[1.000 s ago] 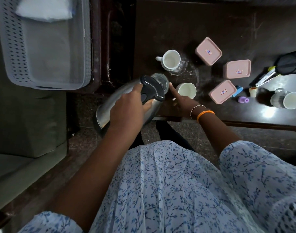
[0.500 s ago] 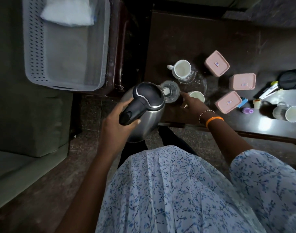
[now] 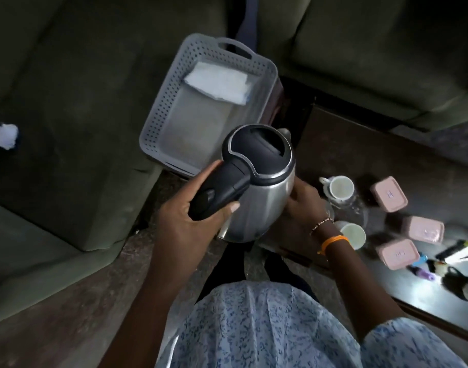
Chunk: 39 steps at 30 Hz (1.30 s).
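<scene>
A steel electric kettle (image 3: pixel 262 203) with a black lid and handle hangs upright over the near left corner of the dark table (image 3: pixel 360 144). My left hand (image 3: pixel 190 221) grips its black handle. My right hand (image 3: pixel 304 205) lies against the kettle's right side, its fingers hidden behind the kettle body. A bit of clear glass (image 3: pixel 331 214) shows just past that hand. A white handled cup (image 3: pixel 340 187) stands on a glass saucer behind it. A second white cup (image 3: pixel 353 235) stands by my right wrist.
Three pink lidded boxes (image 3: pixel 389 193) (image 3: pixel 424 229) (image 3: pixel 397 253) stand right of the cups, with pens (image 3: pixel 458 252) and small items beyond. A grey perforated basket (image 3: pixel 158 123) holding a white cloth (image 3: pixel 217 85) sits behind the kettle. Green sofa cushions (image 3: pixel 68 102) surround the table.
The kettle came back from its tilt over the glass to upright and moved left and up. My right hand stayed by the glass. The view swung to the left.
</scene>
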Motion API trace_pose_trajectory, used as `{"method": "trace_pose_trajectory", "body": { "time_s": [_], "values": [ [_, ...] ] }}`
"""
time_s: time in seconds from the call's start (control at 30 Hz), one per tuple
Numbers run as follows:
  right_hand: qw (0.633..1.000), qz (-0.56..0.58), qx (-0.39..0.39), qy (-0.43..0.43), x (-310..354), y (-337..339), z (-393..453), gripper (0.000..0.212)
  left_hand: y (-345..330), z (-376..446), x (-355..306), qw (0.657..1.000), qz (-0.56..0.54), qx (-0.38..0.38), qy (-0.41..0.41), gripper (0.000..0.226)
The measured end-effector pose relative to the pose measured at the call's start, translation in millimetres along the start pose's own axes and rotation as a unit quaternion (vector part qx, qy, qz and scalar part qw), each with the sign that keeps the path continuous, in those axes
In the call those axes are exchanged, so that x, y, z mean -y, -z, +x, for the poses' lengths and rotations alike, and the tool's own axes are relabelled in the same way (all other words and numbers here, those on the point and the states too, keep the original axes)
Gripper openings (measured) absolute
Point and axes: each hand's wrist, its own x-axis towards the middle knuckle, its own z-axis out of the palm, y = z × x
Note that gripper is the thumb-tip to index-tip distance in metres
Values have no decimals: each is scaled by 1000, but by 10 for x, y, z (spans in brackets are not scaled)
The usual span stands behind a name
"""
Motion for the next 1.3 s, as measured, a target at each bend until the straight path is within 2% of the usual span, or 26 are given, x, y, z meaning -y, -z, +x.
{"method": "trace_pose_trajectory", "body": {
  "time_s": [0.23,0.37,0.53,0.73,0.9,1.13,1.23,1.3],
  "values": [
    [999,47,21,-15,528,-240,453,40,495,583,-19,993,-29,-105,-52,59],
    [996,-37,64,-45,706,-417,754,53,679,958,118,987,-26,-140,-70,59],
    [977,-136,120,-113,756,-646,1016,52,688,1386,424,984,-58,-165,-44,60],
    [949,-260,67,-166,734,-808,1089,39,651,1668,778,986,-43,-156,-29,59],
    [952,-221,65,-202,686,-930,1059,47,691,1690,980,983,-51,-175,3,60],
    [962,-143,13,-231,738,-1004,1117,54,629,1535,1106,991,-32,-128,12,66],
    [966,-111,-20,-232,762,-1062,1103,53,639,1526,1095,994,28,-109,-8,67],
    [968,-95,-27,-232,748,-1083,1095,54,624,1495,1028,986,101,-127,-25,66]
  ]
}}
